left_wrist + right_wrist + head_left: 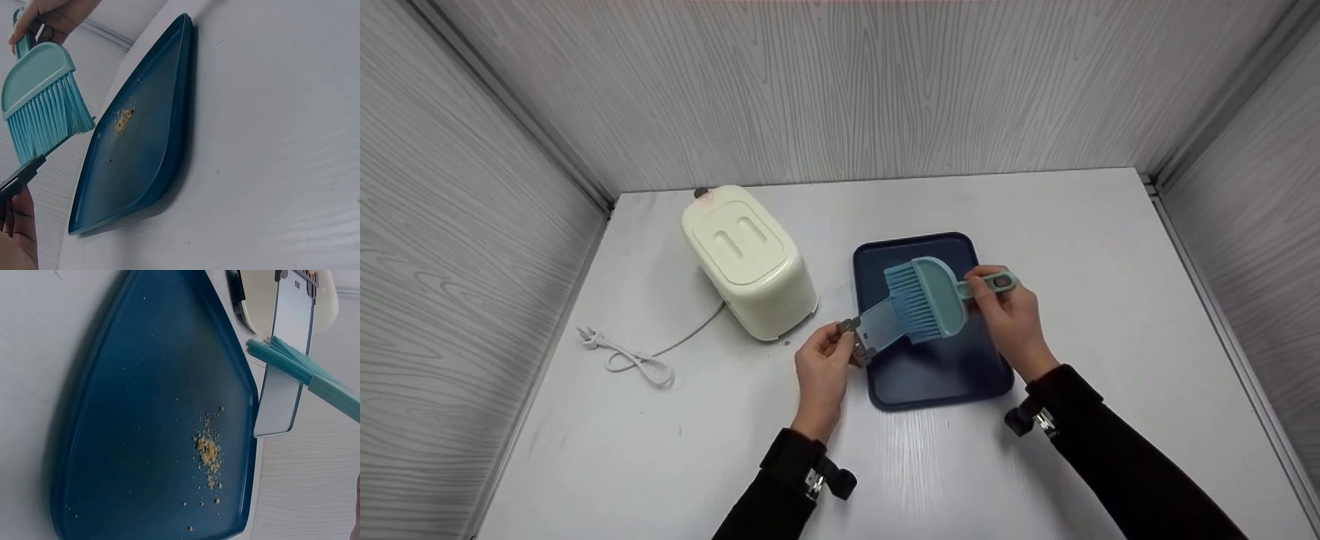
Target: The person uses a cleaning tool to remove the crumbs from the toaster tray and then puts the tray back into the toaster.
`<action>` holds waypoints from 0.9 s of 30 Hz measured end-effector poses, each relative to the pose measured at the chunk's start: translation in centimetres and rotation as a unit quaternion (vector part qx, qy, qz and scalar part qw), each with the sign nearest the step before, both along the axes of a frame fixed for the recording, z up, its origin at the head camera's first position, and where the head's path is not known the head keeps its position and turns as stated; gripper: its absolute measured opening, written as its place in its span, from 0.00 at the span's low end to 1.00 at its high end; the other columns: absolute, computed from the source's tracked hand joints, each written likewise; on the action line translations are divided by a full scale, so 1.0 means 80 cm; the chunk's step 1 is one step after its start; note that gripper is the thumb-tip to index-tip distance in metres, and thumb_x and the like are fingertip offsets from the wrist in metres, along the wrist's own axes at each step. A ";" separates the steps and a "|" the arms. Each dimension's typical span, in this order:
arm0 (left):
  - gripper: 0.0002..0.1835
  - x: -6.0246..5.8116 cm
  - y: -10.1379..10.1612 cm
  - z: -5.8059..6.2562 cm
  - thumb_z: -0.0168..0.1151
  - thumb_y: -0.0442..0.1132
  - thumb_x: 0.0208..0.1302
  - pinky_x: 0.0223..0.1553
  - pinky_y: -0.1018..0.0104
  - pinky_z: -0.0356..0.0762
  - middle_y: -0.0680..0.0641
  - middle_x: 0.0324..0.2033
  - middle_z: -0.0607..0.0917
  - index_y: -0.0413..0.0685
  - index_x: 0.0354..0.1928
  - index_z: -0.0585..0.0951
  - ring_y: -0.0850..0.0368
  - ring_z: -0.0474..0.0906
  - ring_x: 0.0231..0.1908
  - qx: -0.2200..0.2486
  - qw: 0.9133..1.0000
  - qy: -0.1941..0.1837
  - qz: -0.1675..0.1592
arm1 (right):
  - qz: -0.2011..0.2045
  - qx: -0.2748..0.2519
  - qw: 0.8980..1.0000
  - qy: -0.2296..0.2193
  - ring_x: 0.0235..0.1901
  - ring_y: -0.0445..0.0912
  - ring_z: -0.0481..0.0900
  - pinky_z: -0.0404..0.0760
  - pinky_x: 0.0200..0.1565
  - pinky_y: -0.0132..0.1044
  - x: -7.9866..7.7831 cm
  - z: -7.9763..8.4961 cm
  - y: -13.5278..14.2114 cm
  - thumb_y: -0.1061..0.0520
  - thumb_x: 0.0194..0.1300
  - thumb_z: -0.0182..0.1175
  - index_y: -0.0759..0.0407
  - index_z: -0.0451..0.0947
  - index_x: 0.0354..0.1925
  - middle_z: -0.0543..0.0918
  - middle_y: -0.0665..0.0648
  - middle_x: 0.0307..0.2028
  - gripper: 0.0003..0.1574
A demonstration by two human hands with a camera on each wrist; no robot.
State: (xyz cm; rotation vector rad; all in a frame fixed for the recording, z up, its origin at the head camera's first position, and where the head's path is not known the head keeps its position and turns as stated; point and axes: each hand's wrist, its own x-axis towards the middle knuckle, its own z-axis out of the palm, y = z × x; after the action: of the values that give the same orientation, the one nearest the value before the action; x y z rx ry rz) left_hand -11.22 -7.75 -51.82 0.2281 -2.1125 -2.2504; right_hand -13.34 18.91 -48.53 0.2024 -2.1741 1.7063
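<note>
My left hand (819, 375) pinches the grey-brown end of a flat metal crumb tray (881, 330), held tilted above a dark blue tray (937, 384). With my right hand (1014, 326) I grip the handle of a small teal brush (942, 295). Its blue bristles (50, 115) press against the crumb tray's face and cover part of it. In the right wrist view, the crumb tray's far end overlaps the blue tray's rim. A small heap of yellowish crumbs (208, 453) lies on the blue tray, with finer specks scattered around.
A cream toaster (750, 255) with a lidded, two-ridged top stands left of the blue tray. Its cord (690, 336) runs left to a white plug (591, 339) on the white table. Grey wood-grain panels (870, 90) enclose the back and sides.
</note>
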 end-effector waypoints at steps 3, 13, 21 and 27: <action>0.10 0.001 -0.005 -0.001 0.63 0.32 0.70 0.34 0.69 0.82 0.41 0.39 0.86 0.35 0.50 0.85 0.54 0.84 0.37 -0.004 1.000 0.008 0.004 | -0.006 0.002 1.000 -0.004 0.32 0.40 0.86 0.84 0.35 0.28 -0.002 -0.002 -0.002 0.61 0.77 0.58 0.68 0.81 0.52 0.87 0.65 0.40 0.12; 0.10 0.003 -0.020 -0.001 0.63 0.30 0.70 0.32 0.70 0.82 0.40 0.38 0.85 0.32 0.49 0.84 0.56 0.82 0.34 0.001 1.000 0.006 0.031 | -0.033 0.071 0.997 0.026 0.34 0.39 0.84 0.78 0.36 0.23 -0.011 -0.007 -0.008 0.60 0.77 0.59 0.65 0.82 0.51 0.89 0.58 0.39 0.11; 0.10 0.004 -0.030 0.002 0.63 0.30 0.70 0.33 0.69 0.83 0.41 0.38 0.85 0.34 0.49 0.85 0.55 0.83 0.35 0.002 0.999 0.003 0.041 | -0.051 0.098 0.992 0.067 0.38 0.37 0.82 0.76 0.41 0.22 -0.016 -0.010 -0.011 0.63 0.75 0.60 0.66 0.83 0.49 0.88 0.58 0.40 0.09; 0.10 0.003 -0.031 0.002 0.63 0.29 0.69 0.33 0.68 0.84 0.40 0.38 0.86 0.32 0.49 0.84 0.54 0.84 0.34 0.015 0.999 0.004 0.042 | -0.055 0.098 0.990 0.080 0.32 0.39 0.81 0.76 0.38 0.22 -0.019 -0.012 -0.011 0.64 0.75 0.59 0.66 0.82 0.48 0.88 0.58 0.37 0.08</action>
State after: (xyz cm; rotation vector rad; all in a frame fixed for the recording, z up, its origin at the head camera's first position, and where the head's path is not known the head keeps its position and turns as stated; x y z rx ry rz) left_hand -10.98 -10.23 -51.63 0.3015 -2.0259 -2.2332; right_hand -14.83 18.04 -49.47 0.2567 -2.1889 1.3697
